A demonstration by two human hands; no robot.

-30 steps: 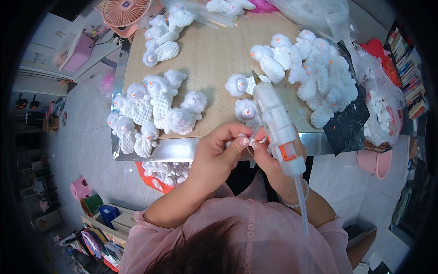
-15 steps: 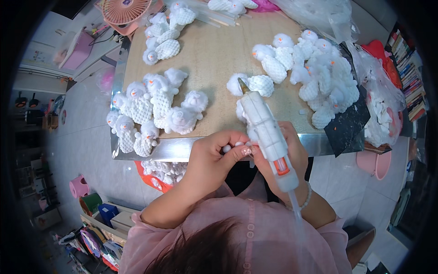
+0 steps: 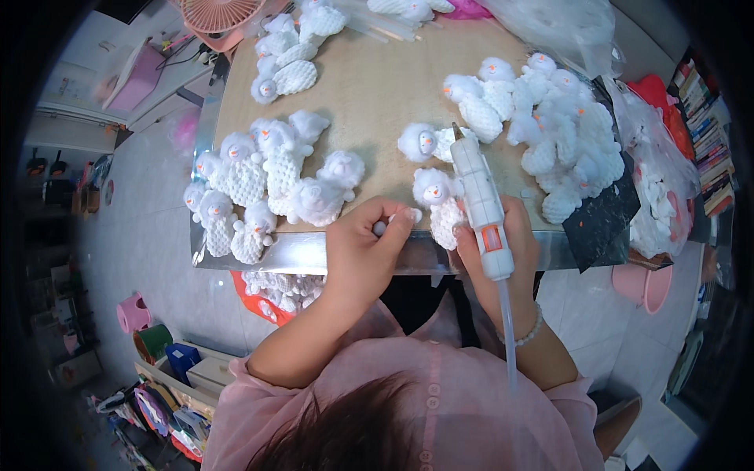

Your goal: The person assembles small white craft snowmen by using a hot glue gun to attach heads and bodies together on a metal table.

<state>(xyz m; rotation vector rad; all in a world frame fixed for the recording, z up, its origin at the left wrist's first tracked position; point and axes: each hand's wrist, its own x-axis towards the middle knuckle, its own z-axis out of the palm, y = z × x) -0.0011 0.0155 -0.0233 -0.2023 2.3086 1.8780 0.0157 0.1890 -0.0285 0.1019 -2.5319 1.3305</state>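
Note:
My right hand [image 3: 514,239] is wrapped round a white glue gun [image 3: 479,196], its metal nozzle pointing away from me and a clear glue stick [image 3: 506,314] trailing from its back. The fingers of that same hand also hold a small white snowman doll [image 3: 446,220], upright beside the gun, with its orange-nosed face showing. To the left, my left hand [image 3: 363,247] is closed, pinching a small white ball [image 3: 415,214] between thumb and finger. Another white ball [image 3: 380,228] peeks out of its curled fingers. Just beyond lies another snowman doll [image 3: 418,143], partly behind the nozzle.
Several snowman dolls [image 3: 239,177] lie at the table's left, and a heap of them [image 3: 569,133] at the right beside a black sheet [image 3: 601,220]. A pink fan [image 3: 220,14] and clear plastic bags [image 3: 561,27] stand at the back. The metal table edge [image 3: 302,255] runs before me.
My hands have moved apart, the left one drawing away from the doll with the white balls. The gun has turned more upright and right, uncovering the held doll's face.

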